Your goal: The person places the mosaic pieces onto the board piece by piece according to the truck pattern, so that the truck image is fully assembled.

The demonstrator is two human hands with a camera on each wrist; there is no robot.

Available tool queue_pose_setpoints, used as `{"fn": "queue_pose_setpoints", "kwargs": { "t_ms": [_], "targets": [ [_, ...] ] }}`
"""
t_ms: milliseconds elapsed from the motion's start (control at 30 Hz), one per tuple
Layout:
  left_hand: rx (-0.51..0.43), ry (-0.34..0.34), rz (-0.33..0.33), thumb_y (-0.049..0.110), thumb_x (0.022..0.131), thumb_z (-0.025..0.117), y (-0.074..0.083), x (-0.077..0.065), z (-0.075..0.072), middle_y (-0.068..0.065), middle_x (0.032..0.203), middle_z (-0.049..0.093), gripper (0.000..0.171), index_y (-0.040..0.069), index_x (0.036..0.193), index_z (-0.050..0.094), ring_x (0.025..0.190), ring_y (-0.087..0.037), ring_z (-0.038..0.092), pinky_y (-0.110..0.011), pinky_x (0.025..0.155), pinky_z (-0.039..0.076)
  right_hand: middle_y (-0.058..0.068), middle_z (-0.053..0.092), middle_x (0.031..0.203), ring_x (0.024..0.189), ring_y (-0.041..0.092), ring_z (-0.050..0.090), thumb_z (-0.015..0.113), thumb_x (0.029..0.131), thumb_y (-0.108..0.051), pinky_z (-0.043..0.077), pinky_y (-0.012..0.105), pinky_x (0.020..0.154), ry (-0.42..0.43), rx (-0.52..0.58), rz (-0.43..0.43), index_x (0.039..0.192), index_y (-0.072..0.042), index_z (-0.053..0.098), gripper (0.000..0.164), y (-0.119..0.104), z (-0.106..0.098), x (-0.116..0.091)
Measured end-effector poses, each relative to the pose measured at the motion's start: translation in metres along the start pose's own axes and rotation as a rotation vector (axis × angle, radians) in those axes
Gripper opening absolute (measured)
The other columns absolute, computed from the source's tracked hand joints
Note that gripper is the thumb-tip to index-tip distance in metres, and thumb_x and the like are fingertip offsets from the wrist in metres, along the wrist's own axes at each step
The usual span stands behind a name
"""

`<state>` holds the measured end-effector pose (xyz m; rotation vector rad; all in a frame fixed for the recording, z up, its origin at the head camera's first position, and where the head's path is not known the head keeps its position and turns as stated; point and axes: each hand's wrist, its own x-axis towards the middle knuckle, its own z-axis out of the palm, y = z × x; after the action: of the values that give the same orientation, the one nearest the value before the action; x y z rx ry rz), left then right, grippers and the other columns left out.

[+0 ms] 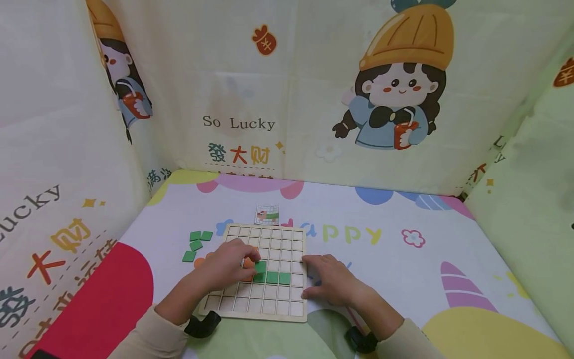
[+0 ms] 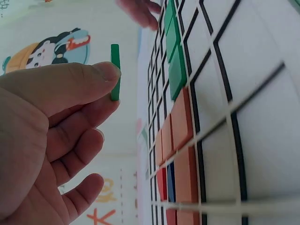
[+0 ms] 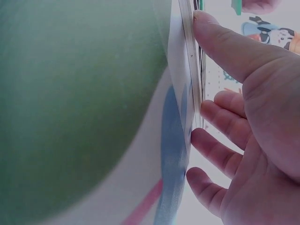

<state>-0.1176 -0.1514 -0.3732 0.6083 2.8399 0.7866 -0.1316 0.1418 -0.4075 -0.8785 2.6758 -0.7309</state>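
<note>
My left hand pinches a thin green square tile between thumb and forefinger, holding it on edge over the wooden grid board. The other fingers curl loosely below in the left wrist view. On the board lies a row of green tiles, with orange tiles continuing it. Beyond these sit red and blue tiles, mostly covered by my left hand in the head view. My right hand rests at the board's right edge, thumb and fingertips against the rim, fingers relaxed.
Several loose green tiles lie left of the board, with orange pieces near my left wrist. Behind the board is a small card with a gridded coloured picture. Printed cloth walls surround the table on three sides.
</note>
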Motion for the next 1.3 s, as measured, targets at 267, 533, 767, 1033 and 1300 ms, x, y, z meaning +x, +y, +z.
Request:
{"fn": "queue_pose_setpoints", "kwargs": {
  "t_ms": [267,533,767,1033,1300],
  "targets": [
    [0.01,-0.039,0.014,0.019,0.086,0.079,0.013,0.012,0.012,0.008,0.095,0.063,0.017,0.016,0.103,0.074,0.091,-0.014,0.052,-0.035,0.079,0.05,0.014,0.057,0.138,0.127,0.038,0.049,0.084,0.079,-0.035,0.038,0.058,0.103,-0.003,0.003,0.001,0.14,-0.004,0.052,0.075,0.001,0.0,0.0],
    [0.01,-0.073,0.026,0.022,0.087,0.079,0.027,0.024,0.025,0.009,0.097,0.065,0.02,0.016,0.105,0.074,0.096,-0.013,0.054,-0.036,0.083,0.05,0.014,0.056,0.138,0.127,0.037,0.048,0.084,0.079,-0.036,0.037,0.057,0.104,-0.01,0.013,0.007,0.14,-0.005,0.052,0.076,0.0,0.0,0.0],
    [0.006,-0.095,0.03,0.025,0.087,0.079,0.035,0.035,0.037,0.011,0.097,0.065,0.021,0.016,0.106,0.075,0.094,-0.011,0.053,-0.031,0.082,0.05,0.014,0.057,0.138,0.127,0.037,0.048,0.085,0.079,-0.036,0.037,0.057,0.104,-0.01,0.018,0.008,0.14,-0.004,0.053,0.076,-0.001,-0.002,0.0],
    [0.037,-0.097,0.033,0.032,0.088,0.077,0.041,0.041,0.048,0.014,0.094,0.065,0.024,0.018,0.107,0.075,0.088,-0.008,0.051,-0.028,0.078,0.048,0.014,0.057,0.137,0.126,0.037,0.05,0.085,0.079,-0.036,0.038,0.057,0.104,-0.003,0.001,-0.011,0.139,-0.003,0.053,0.076,0.0,-0.002,0.0],
    [0.028,-0.114,0.035,0.027,0.087,0.078,0.047,0.044,0.051,0.013,0.094,0.065,0.022,0.016,0.107,0.075,0.088,-0.009,0.051,-0.03,0.081,0.048,0.014,0.057,0.137,0.126,0.037,0.05,0.085,0.079,-0.037,0.038,0.057,0.104,-0.004,0.003,-0.009,0.139,-0.003,0.053,0.076,0.0,-0.003,0.0]
  ]
}}
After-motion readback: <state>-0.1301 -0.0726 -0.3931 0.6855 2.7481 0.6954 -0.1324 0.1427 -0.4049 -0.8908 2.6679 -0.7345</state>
